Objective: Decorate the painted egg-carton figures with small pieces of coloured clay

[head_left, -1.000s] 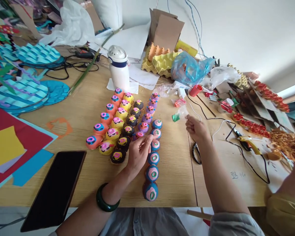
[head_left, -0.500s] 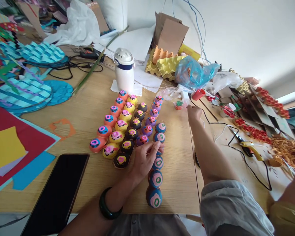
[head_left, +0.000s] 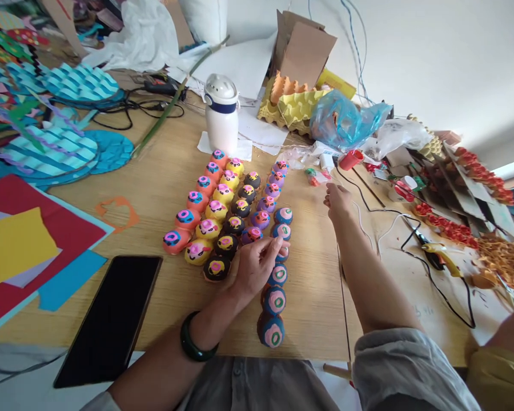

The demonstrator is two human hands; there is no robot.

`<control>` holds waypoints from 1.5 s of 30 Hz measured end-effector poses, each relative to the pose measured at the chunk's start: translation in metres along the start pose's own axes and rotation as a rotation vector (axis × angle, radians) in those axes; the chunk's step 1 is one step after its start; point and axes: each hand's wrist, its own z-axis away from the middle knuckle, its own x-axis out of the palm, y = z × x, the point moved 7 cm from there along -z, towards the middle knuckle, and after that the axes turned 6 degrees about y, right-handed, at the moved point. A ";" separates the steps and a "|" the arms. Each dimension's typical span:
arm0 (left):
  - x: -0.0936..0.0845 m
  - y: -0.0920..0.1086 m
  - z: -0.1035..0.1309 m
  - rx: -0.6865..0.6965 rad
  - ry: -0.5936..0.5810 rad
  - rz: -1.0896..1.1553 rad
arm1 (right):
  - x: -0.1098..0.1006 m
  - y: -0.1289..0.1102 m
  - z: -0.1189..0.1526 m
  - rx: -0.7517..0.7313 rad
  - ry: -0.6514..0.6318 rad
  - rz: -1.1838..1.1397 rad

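Note:
Rows of painted domes stand on the table: orange, yellow, black, purple and a blue row with pink patches and green rings. My left hand is over the middle of the blue row, thumb and forefinger pinched together; whatever is between them is too small to make out. My right hand reaches farther out, fingers closed, just in front of a small clear bag with red and green bits. Its fingertips do not show clearly what they hold.
A black phone and coloured paper lie at left. Behind the domes stands a white bottle. Egg trays and a blue plastic bag are at the back. A yellow glue gun with cord and another person's arm are at right.
The view has shifted slightly. My right hand has drawn back a little from the small clear bag. My left hand stays pinched over the blue row.

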 end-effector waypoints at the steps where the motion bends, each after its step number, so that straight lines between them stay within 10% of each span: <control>1: -0.001 -0.001 0.000 0.002 0.007 0.002 | 0.001 0.002 0.009 0.014 -0.011 -0.046; 9: -0.006 -0.005 -0.005 0.044 0.026 0.040 | -0.003 0.044 0.110 0.083 -0.270 -0.317; 13: -0.008 -0.002 0.002 0.050 -0.045 -0.028 | -0.012 0.059 0.136 -0.070 -0.186 -0.259; 22: -0.005 0.015 0.056 0.365 -0.256 -0.503 | -0.019 0.062 0.143 -0.327 -0.085 -0.128; 37: 0.040 0.007 0.007 0.459 -0.209 -0.529 | -0.019 0.062 0.142 -0.247 -0.181 -0.316; 45: 0.033 0.019 -0.014 0.408 -0.035 -0.232 | -0.018 0.056 0.148 -0.164 -0.307 -0.387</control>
